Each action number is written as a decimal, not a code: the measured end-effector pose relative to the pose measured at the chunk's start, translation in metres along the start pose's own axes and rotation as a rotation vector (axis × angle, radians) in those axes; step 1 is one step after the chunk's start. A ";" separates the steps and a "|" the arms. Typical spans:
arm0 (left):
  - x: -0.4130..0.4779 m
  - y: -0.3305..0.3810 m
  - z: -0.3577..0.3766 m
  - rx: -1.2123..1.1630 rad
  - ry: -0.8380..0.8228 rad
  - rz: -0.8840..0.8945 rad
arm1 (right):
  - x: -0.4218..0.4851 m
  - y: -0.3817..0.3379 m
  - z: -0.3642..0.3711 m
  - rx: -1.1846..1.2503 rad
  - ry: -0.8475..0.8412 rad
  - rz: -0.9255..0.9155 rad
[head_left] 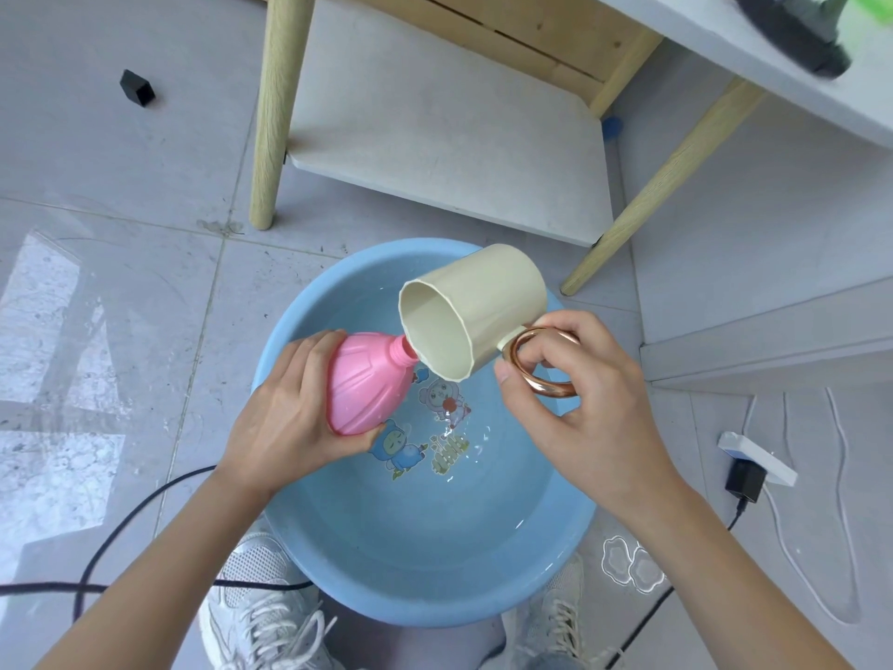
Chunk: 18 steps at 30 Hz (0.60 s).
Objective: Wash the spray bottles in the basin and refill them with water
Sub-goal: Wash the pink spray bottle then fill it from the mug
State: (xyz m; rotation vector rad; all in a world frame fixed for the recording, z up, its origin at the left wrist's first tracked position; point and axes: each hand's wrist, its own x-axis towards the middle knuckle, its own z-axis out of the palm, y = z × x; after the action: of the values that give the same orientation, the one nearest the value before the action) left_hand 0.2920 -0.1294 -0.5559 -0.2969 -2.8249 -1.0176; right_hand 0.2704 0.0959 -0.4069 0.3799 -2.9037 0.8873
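A pink spray bottle (365,382) without its spray head is tilted over the blue basin (309,539), its open neck pointing up and right. My left hand (285,413) grips the bottle's body from the left. My right hand (560,394) holds a cream mug (476,314) by its copper ring handle (536,365). The mug is tipped on its side, its rim touching the bottle's neck. The basin holds shallow clear water over cartoon pictures on its bottom.
A wooden-legged table with a white lower shelf (435,128) stands just behind the basin. A power strip with a black plug (751,464) and cables lie on the tile floor at right, near small water puddles (628,563). A black cable (121,529) runs at left. My white shoes are under the basin's near rim.
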 end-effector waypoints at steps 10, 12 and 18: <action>-0.001 -0.001 0.001 -0.003 0.004 -0.007 | 0.000 -0.001 0.000 -0.023 0.003 -0.034; 0.000 -0.001 0.001 -0.004 0.007 -0.007 | 0.000 -0.001 0.000 -0.026 0.006 -0.038; 0.000 0.000 0.001 -0.003 -0.001 -0.009 | -0.001 -0.002 0.001 -0.030 0.004 -0.062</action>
State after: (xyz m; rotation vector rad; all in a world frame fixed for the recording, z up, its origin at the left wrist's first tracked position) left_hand 0.2918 -0.1293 -0.5566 -0.2859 -2.8277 -1.0242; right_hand 0.2723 0.0943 -0.4065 0.4618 -2.8807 0.8334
